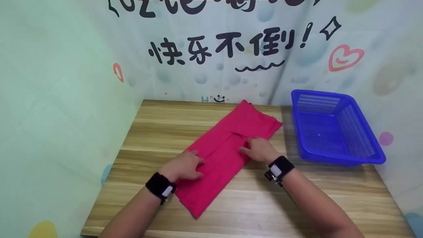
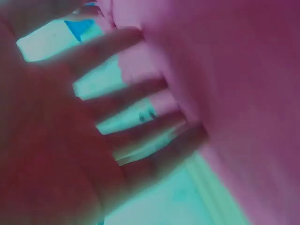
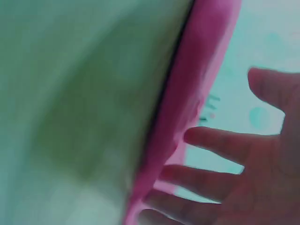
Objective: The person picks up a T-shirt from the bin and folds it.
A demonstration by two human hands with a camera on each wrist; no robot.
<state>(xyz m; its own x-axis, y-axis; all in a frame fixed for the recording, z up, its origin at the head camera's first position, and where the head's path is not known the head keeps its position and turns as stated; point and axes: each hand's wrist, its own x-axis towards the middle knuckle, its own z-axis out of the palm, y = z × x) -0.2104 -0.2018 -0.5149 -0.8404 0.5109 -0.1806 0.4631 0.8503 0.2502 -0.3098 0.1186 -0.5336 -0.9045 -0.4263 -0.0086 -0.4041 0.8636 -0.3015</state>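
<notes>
A pinkish-red cloth (image 1: 218, 175), perhaps a garment, is folded into a long strip and lies diagonally across the wooden table. My left hand (image 1: 184, 165) rests on its left edge near the lower end. In the left wrist view the spread fingers (image 2: 136, 96) touch the cloth with their tips. My right hand (image 1: 261, 149) touches the cloth's right side, beside a short crease around mid-length. Seen from the right wrist, its fingers (image 3: 211, 140) are extended and spread, with the tips against the cloth. Neither hand grips a fold.
A blue plastic basket (image 1: 325, 132) with perforated walls stands at the table's right, nothing visible in it. The wooden table (image 1: 158, 125) meets a printed wall sheet (image 1: 205, 82) at the back and pale sheets on both sides. Both wrists wear black bands (image 1: 160, 186).
</notes>
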